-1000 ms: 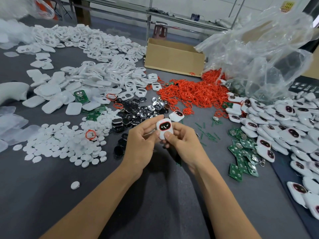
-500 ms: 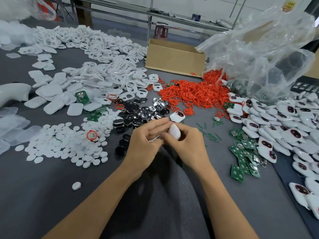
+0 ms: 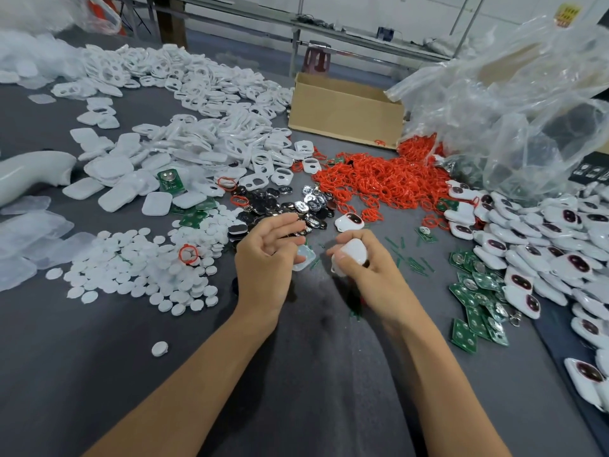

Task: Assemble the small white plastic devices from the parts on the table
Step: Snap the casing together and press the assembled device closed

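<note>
Grey counter (image 3: 99,374) buried in parts piles. We see right grip (image 3: 361,263) curled tight round a white device shell (image 3: 354,250), over the counter centre. Left grip (image 3: 267,255) just beside it, palm turned inward, fingers loosely extended and slack. Translucent cover (image 3: 303,260) sits at its fingertips, contact unclear. Forearms converge from below.
</note>
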Action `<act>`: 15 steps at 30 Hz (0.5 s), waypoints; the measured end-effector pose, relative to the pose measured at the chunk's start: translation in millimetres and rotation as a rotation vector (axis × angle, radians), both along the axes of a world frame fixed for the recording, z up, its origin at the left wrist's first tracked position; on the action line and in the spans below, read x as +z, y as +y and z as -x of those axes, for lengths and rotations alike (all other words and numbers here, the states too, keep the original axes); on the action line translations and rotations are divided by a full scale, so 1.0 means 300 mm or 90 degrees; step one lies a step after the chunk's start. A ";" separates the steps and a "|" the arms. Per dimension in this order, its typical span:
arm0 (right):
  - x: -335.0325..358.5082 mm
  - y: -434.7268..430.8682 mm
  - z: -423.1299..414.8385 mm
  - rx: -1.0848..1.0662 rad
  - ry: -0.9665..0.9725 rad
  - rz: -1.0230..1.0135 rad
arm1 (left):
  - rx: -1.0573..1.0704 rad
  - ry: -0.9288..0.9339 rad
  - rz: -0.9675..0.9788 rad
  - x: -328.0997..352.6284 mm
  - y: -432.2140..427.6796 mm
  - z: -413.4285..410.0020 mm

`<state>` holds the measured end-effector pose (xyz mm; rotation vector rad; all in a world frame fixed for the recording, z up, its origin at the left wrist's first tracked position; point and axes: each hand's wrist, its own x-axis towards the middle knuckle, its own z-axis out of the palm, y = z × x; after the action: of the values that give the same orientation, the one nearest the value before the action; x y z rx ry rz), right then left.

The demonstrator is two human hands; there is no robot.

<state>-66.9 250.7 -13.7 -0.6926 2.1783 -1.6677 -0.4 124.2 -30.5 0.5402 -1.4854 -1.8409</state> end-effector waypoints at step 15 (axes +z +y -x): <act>-0.001 -0.011 -0.023 -0.090 0.281 -0.094 | -0.001 0.004 -0.020 0.002 0.006 0.001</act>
<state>-60.1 247.2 -14.0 -0.9575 2.6793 -1.5054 -0.8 126.0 -30.0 0.5480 -1.4558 -1.8688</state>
